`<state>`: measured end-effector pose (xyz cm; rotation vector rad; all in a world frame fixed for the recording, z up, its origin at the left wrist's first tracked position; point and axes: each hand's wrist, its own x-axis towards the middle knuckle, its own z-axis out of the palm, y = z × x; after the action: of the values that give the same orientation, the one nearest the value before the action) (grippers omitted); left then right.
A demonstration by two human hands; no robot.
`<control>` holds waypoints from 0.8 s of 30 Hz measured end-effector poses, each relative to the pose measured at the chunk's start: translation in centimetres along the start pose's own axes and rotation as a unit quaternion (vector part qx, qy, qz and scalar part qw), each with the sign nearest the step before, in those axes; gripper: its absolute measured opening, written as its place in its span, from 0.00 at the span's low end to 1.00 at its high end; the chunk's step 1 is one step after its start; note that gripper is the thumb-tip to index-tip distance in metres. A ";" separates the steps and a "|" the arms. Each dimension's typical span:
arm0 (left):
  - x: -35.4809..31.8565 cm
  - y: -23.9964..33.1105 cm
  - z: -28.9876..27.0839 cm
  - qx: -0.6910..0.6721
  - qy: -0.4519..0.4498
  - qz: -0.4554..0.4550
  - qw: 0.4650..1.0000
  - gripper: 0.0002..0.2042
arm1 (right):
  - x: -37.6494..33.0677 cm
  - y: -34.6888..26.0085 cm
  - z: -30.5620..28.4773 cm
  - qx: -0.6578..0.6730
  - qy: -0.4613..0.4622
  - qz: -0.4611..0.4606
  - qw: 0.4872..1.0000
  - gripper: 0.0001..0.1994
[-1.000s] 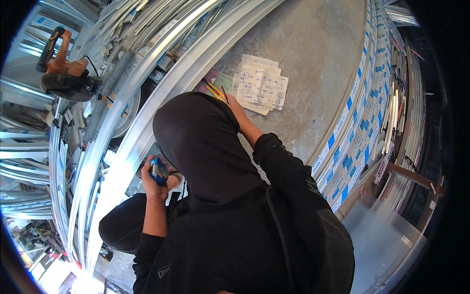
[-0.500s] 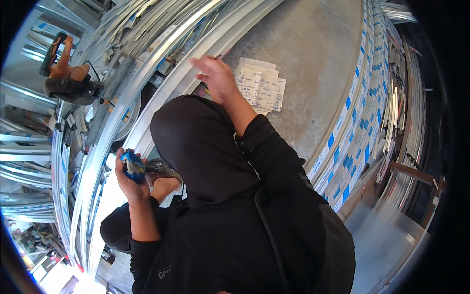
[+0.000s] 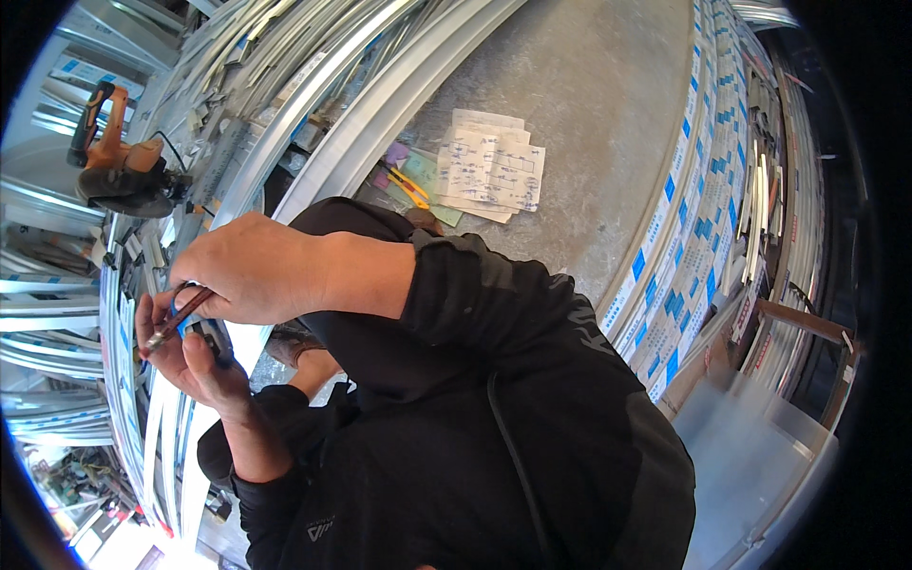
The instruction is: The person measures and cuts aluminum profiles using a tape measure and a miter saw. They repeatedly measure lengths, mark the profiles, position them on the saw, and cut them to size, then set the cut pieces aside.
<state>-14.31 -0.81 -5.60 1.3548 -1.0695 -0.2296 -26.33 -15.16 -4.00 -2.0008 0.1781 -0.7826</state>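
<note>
My right hand (image 3: 252,271) reaches across my raised knee and is closed on a slim, reddish-brown pen-like stick (image 3: 193,302) with a pale metallic end. Just below it, my left hand (image 3: 204,375) is curled around a blue and black tape measure (image 3: 217,340), partly hidden by the fingers. The two hands are close together above the long pale metal profiles (image 3: 328,176); I cannot tell whether they touch. Handwritten and sketched paper sheets (image 3: 489,171) lie on the floor past my knee. A yellow utility knife (image 3: 408,188) rests beside them on green paper.
An orange and black power saw (image 3: 119,157) stands at the far left among many metal strips and offcuts. Long profiles in blue and white wrapping (image 3: 679,237) run along the right. A translucent sheet (image 3: 750,465) leans at the lower right. Grey concrete floor (image 3: 589,114) lies between.
My right hand has swung from near the papers left and toward me, over to my left hand, bringing the stick. The knife beside the papers has come into sight.
</note>
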 end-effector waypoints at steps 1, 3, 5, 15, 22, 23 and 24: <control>0.1 0.1 -0.1 0.000 0.001 0.001 1.000 0.37 | 0.1 -0.1 0.3 0.022 0.015 0.004 1.000 0.12; 0.5 0.1 -0.3 -0.018 -0.022 0.004 1.000 0.36 | 0.2 -0.1 0.3 0.046 0.017 0.023 0.999 0.15; 0.9 0.3 -0.3 -0.026 -0.011 -0.002 1.000 0.34 | 0.2 -0.2 0.0 0.056 -0.006 0.042 0.998 0.18; 4.2 1.2 -6.2 0.116 -0.274 -0.249 0.922 0.25 | 2.6 3.2 -3.8 0.262 0.122 0.098 0.952 0.14; 5.8 -1.5 -22.0 0.442 -0.368 -0.407 0.710 0.16 | -9.3 9.2 -31.6 0.347 0.659 0.119 0.657 0.09; 6.2 -2.1 -22.9 0.405 -0.382 -0.407 0.724 0.15 | -11.0 10.4 -34.0 0.314 0.742 0.133 0.577 0.08; 6.4 -2.4 -23.2 0.413 -0.394 -0.433 0.697 0.14 | -12.2 11.8 -34.9 0.279 0.807 0.156 0.497 0.08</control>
<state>6.94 9.72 -1.07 2.6974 -1.1667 -1.2455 -54.38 -41.85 -7.08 -0.0130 1.1245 -1.8882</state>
